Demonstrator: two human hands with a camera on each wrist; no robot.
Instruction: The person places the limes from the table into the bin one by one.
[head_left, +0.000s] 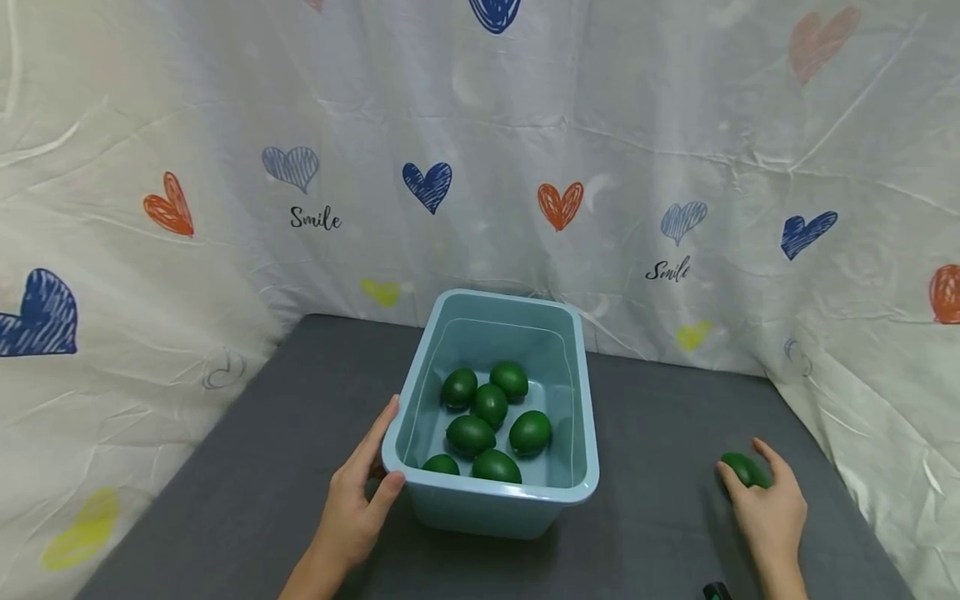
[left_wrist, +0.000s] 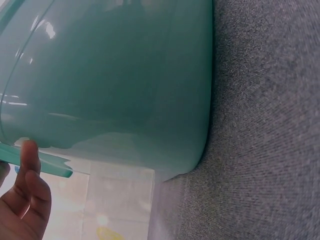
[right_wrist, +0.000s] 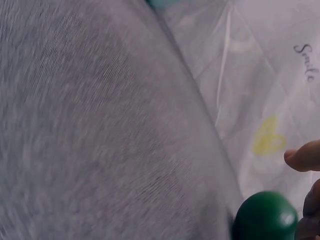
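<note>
A light blue plastic bin stands on the grey table and holds several green limes. My left hand rests against the bin's near left corner, fingers straight along the left wall and thumb on the front wall. In the left wrist view the thumb touches the bin's rim beside its wall. To the right of the bin, my right hand curls round one more green lime lying on the table. The right wrist view shows this lime with a fingertip above it.
A white cloth printed with hearts hangs behind and on both sides of the grey table. A small dark object shows at the bottom edge near my right wrist.
</note>
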